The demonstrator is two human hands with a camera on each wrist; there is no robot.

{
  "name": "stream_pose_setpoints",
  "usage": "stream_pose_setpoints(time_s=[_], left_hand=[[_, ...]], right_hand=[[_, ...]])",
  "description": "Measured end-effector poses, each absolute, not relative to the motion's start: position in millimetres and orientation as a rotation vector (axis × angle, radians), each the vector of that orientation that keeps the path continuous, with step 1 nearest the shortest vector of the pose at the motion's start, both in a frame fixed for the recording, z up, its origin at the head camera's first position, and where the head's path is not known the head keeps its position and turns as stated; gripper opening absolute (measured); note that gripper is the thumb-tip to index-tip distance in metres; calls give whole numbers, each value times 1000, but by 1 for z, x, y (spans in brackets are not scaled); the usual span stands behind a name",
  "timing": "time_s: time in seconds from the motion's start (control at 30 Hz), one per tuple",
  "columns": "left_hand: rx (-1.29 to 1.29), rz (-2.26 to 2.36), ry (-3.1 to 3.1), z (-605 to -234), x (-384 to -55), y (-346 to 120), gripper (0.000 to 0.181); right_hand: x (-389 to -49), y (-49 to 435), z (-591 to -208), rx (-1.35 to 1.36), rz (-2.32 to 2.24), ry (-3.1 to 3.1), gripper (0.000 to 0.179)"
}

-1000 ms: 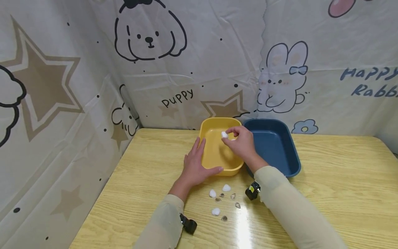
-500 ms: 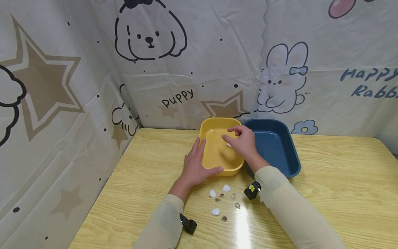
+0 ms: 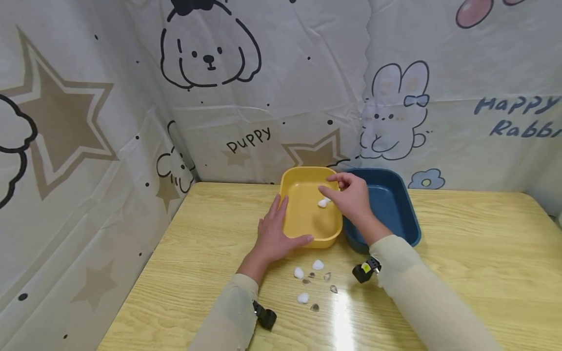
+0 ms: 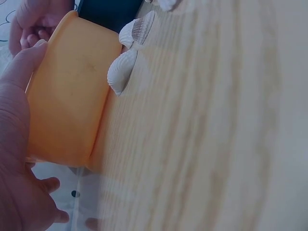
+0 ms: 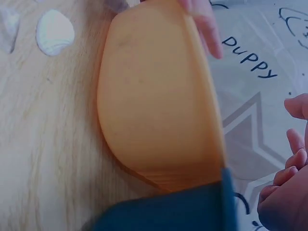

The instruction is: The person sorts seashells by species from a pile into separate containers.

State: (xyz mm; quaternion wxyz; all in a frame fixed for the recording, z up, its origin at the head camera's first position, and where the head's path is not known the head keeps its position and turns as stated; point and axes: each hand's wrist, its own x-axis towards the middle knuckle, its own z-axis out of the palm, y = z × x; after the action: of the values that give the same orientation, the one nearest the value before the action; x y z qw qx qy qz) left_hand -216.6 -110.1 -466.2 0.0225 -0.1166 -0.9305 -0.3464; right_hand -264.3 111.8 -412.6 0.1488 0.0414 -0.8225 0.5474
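In the head view, my left hand rests on the near left corner of the yellow bin, fingers spread straight along its left side and thumb on the front rim. The thumb also lies at that rim in the left wrist view. My right hand is over the bin's right side, thumb and index finger apart, nothing between them. White shells lie in the bin just below it, partly hidden. In front of the bin, white shells and small brownish shells are scattered on the wooden table.
A dark blue bin stands directly right of the yellow one, partly behind my right forearm. A patterned cloth hangs at the table's back edge. Each sleeve carries a small black wrist camera.
The right hand has let go of a white shell over the yellow bin and drawn back a little to the right. The left hand has stayed in place.
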Motion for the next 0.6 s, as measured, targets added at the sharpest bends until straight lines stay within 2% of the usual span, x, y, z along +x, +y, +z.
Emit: stream_pose_setpoints(time_s=[0.6], left_hand=[[-332,-1075,-2892,-465,-216,-108,120]], right_hand=[[-212,123,-385,245,1563,-2325,32]])
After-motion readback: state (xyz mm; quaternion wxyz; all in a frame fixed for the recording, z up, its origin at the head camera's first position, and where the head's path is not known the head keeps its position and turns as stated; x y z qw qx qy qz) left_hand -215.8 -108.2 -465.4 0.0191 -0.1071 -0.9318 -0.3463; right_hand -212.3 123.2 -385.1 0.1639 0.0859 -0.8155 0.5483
